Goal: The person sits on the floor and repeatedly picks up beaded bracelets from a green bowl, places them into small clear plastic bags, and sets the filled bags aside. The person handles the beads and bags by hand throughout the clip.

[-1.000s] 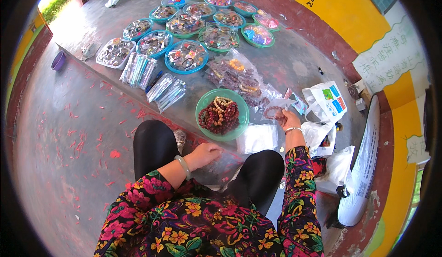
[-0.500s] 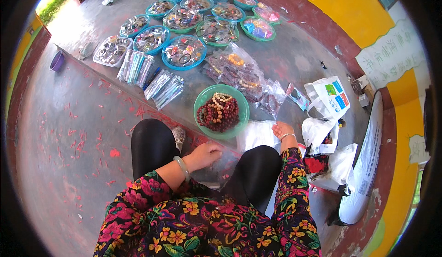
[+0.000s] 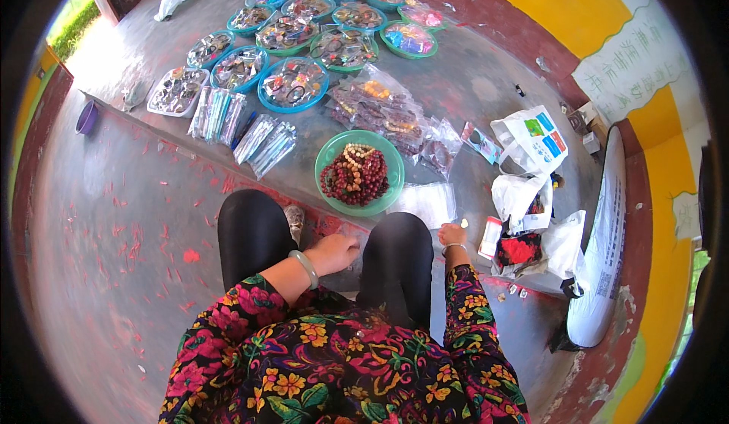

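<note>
My left hand (image 3: 336, 253), a pale bangle at its wrist, hovers between my knees with the fingers curled in; its palm is hidden. My right hand (image 3: 453, 234) is beyond the right knee, its fingers drawn together. A small pale yellowish piece (image 3: 465, 223) shows at its fingertips; whether it is held I cannot tell. Close by lies a stack of clear plastic bags (image 3: 427, 204). Ahead of my knees stands a green basin (image 3: 329, 153) heaped with dark red bead bracelets (image 3: 364, 185) and a pale beaded strand on top (image 3: 357, 156).
Bagged bracelets (image 3: 383, 109) lie beyond the basin. Bundles of packaged pens (image 3: 263, 145) and several basins of small goods, including a blue-rimmed one (image 3: 293, 85), spread farther back. White shopping bags (image 3: 531, 139) and a red-and-white box (image 3: 490, 237) sit at right. A step edge (image 3: 175, 151) crosses the floor.
My right hand has drawn back from the edge of the plastic bags toward me, its fingers now closed. My left hand stays curled almost in place. The view has shifted slightly.
</note>
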A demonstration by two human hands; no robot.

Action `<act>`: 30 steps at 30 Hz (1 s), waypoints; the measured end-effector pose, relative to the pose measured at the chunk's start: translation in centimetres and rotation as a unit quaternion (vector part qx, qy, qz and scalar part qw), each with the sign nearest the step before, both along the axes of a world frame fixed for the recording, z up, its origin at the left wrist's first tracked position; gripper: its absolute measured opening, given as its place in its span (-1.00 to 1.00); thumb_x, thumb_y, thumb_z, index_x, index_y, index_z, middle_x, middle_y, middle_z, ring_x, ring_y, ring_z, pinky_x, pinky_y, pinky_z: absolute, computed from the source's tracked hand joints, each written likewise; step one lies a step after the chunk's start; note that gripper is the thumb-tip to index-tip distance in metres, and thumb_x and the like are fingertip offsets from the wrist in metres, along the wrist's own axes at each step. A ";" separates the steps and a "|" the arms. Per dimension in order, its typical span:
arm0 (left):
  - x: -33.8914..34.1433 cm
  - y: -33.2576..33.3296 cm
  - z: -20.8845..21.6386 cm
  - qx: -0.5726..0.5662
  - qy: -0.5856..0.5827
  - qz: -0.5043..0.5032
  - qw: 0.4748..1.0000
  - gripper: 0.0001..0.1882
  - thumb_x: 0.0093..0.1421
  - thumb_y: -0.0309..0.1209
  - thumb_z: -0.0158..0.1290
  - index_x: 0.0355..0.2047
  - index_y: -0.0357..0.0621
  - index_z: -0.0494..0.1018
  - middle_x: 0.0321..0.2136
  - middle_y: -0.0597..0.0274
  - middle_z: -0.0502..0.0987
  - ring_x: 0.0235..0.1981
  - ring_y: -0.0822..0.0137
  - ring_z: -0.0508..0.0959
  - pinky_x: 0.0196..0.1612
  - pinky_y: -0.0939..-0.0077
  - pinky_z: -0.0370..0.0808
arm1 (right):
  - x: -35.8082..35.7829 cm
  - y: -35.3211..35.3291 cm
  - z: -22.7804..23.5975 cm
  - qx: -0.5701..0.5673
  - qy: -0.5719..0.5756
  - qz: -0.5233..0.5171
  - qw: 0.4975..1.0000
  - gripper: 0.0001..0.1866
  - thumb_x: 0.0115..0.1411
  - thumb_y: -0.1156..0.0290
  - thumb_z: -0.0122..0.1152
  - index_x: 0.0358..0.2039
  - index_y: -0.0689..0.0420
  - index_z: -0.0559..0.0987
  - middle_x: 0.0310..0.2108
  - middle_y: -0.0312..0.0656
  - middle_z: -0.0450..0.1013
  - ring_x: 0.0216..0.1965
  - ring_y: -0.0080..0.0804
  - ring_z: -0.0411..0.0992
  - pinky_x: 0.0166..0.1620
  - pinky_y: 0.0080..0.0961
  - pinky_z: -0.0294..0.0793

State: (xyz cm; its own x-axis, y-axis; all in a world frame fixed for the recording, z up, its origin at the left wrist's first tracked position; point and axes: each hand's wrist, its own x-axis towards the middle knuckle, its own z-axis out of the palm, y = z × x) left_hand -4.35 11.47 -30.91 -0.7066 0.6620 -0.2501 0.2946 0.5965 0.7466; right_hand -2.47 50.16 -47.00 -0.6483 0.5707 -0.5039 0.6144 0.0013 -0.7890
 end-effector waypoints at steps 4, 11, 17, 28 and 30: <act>0.4 -0.5 0.3 -0.041 0.005 -0.023 0.999 -0.73 0.04 -0.28 -0.08 -0.35 -0.22 0.41 -0.44 -0.12 0.47 -0.37 -0.09 0.46 -0.30 0.11 0.38 | 0.5 -1.7 -0.6 0.381 -0.006 0.149 0.912 -0.73 -0.10 0.25 0.13 -0.42 0.16 0.53 -0.51 -0.02 0.46 -0.49 -0.09 0.43 -0.33 -0.34 0.43; 0.7 -0.3 -0.2 -0.062 0.021 -0.023 0.998 -0.73 0.06 -0.27 -0.10 -0.36 -0.23 0.40 -0.47 -0.12 0.46 -0.38 -0.09 0.46 -0.29 0.10 0.38 | -1.7 -6.3 3.2 0.477 -0.069 0.228 0.846 -0.50 -0.17 0.17 0.21 -0.20 0.16 0.44 -0.16 -0.03 0.33 -0.07 -0.10 0.26 -0.03 -0.32 0.28; 0.5 -0.1 -0.6 -0.066 0.017 -0.034 0.997 -0.73 0.06 -0.27 -0.10 -0.37 -0.24 0.39 -0.47 -0.13 0.46 -0.38 -0.10 0.45 -0.29 0.10 0.38 | -2.9 -7.5 3.8 0.472 -0.171 0.282 0.818 -0.66 -0.08 0.25 0.10 -0.27 0.11 0.47 -0.23 -0.12 0.35 -0.10 -0.20 0.30 -0.08 -0.31 0.33; 0.4 0.1 -0.5 -0.054 0.019 -0.031 0.998 -0.72 0.06 -0.27 -0.10 -0.37 -0.26 0.39 -0.46 -0.13 0.46 -0.37 -0.10 0.45 -0.29 0.11 0.38 | -3.5 -6.7 4.1 0.545 -0.183 0.330 0.749 -0.78 0.03 0.32 -0.06 -0.44 0.06 0.56 -0.35 -0.18 0.44 -0.27 -0.27 0.43 -0.26 -0.37 0.46; 0.3 0.1 -0.4 -0.056 0.021 -0.034 0.998 -0.72 0.06 -0.27 -0.09 -0.36 -0.26 0.39 -0.46 -0.13 0.46 -0.37 -0.10 0.45 -0.28 0.11 0.38 | -3.5 -6.1 4.3 0.560 -0.184 0.328 0.738 -0.77 0.03 0.29 -0.07 -0.46 0.05 0.56 -0.37 -0.19 0.45 -0.29 -0.28 0.44 -0.27 -0.37 0.46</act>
State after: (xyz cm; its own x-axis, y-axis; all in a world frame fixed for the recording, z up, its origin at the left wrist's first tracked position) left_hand -4.04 11.53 -31.29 -0.6732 0.6778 -0.2955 0.3667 0.6531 0.6625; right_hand -6.02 44.03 -42.66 -0.9074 0.3866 -0.1650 0.3638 0.9189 0.1524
